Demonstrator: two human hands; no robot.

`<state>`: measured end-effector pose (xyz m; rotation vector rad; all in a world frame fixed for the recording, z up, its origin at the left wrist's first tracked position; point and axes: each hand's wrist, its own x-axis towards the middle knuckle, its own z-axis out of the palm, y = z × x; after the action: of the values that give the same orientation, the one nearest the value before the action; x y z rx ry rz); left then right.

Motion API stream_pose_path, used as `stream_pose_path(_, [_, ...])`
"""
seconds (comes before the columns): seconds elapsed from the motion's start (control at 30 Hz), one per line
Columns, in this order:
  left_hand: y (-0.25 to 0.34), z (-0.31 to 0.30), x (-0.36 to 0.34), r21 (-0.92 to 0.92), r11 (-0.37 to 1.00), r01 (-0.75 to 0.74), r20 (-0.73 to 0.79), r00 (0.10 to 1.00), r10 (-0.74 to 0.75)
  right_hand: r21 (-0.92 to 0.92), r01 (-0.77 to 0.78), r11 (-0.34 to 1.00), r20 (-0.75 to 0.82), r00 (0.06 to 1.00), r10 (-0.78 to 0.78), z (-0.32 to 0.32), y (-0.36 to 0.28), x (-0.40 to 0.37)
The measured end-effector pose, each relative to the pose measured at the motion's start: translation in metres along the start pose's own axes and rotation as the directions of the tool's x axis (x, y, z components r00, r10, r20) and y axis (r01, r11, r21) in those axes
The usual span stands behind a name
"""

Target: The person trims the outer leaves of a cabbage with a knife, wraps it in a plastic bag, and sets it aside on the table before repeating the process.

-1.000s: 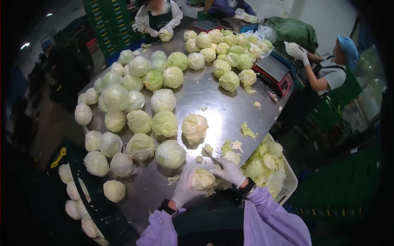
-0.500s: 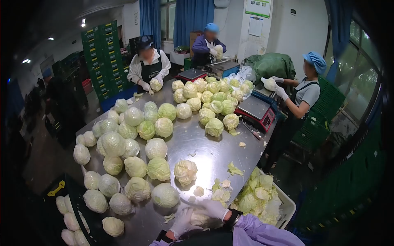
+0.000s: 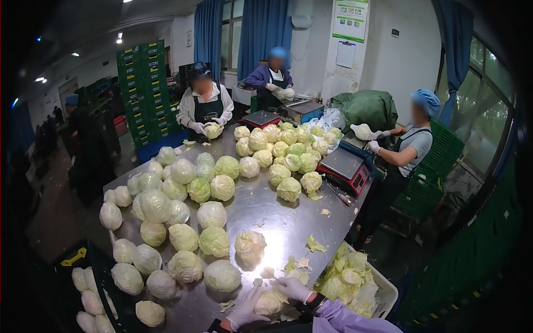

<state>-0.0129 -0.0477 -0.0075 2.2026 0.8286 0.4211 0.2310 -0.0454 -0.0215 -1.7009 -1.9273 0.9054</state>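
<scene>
A pale, trimmed cabbage (image 3: 270, 303) rests at the near edge of the metal table, directly in front of me. My gloved left hand (image 3: 246, 312) grips it from the left side. At its upper right is my gloved right hand (image 3: 294, 289), fingers bent together; what they pinch, if anything, is too small to make out. Just beyond lie a brownish leaf scrap (image 3: 267, 272) and a small stem piece (image 3: 258, 282). Another cabbage with ragged outer leaves (image 3: 250, 247) sits farther up, beside a smooth wrapped-looking one (image 3: 222, 276).
Many cabbages, several in clear film, cover the left of the steel table (image 3: 266, 213). A white basket (image 3: 390, 299) of leaf trimmings stands at right, a dark crate (image 3: 100, 272) with cabbages at lower left. Three co-workers handle cabbages around a red scale (image 3: 345, 166).
My right hand has drawn back from over the cabbage to its upper right, uncovering more of it. My left hand stays on it. The view has tilted upward; the right-hand co-worker's cabbage is lower.
</scene>
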Motion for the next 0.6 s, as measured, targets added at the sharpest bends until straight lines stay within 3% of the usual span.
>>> stream_pose_path(0.07, [-0.007, 0.000, 0.000, 0.027, 0.996, -0.079, 0.001, 0.997, 0.079, 0.109, -0.119, 0.987, 0.020, 0.993, 0.117, -0.002, 0.010, 0.003])
stream_pose_path(0.17, [-0.005, -0.005, -0.002, -0.018, 0.999, -0.037, 0.000, 0.999, 0.037, 0.184, -0.005, 0.983, -0.076, 0.997, 0.019, 0.013, 0.032, 0.002])
stream_pose_path(0.33, [0.009, -0.014, -0.008, -0.084, 0.996, 0.038, 0.001, 0.999, -0.038, 0.216, -0.087, 0.972, 0.065, 0.995, 0.075, -0.004, 0.016, 0.004])
stream_pose_path(0.4, [0.009, -0.013, -0.015, -0.094, 0.994, 0.053, -0.003, 0.999, -0.053, 0.283, -0.365, 0.887, 0.395, 0.887, 0.239, -0.018, -0.020, -0.003])
stream_pose_path(0.43, [0.009, -0.013, -0.019, -0.099, 0.993, 0.063, -0.001, 0.998, -0.063, 0.199, -0.295, 0.934, 0.339, 0.915, 0.216, -0.020, -0.032, -0.010])
stream_pose_path(0.5, [0.010, -0.011, -0.025, -0.106, 0.991, 0.084, -0.002, 0.996, -0.084, 0.190, -0.270, 0.944, 0.404, 0.898, 0.175, -0.028, -0.057, -0.016])
stream_pose_path(0.53, [0.010, -0.011, -0.029, -0.115, 0.989, 0.095, -0.001, 0.995, -0.095, 0.081, -0.028, 0.996, 0.180, 0.984, 0.013, 0.003, -0.018, -0.011])
stream_pose_path(0.57, [0.010, -0.011, -0.031, -0.130, 0.986, 0.104, -0.003, 0.994, -0.105, 0.074, -0.131, 0.989, 0.275, 0.956, 0.106, -0.013, -0.040, -0.014])
stream_pose_path(0.6, [0.010, -0.012, -0.032, -0.138, 0.984, 0.115, -0.006, 0.993, -0.117, 0.045, -0.068, 0.997, 0.228, 0.972, 0.056, -0.002, -0.025, -0.013])
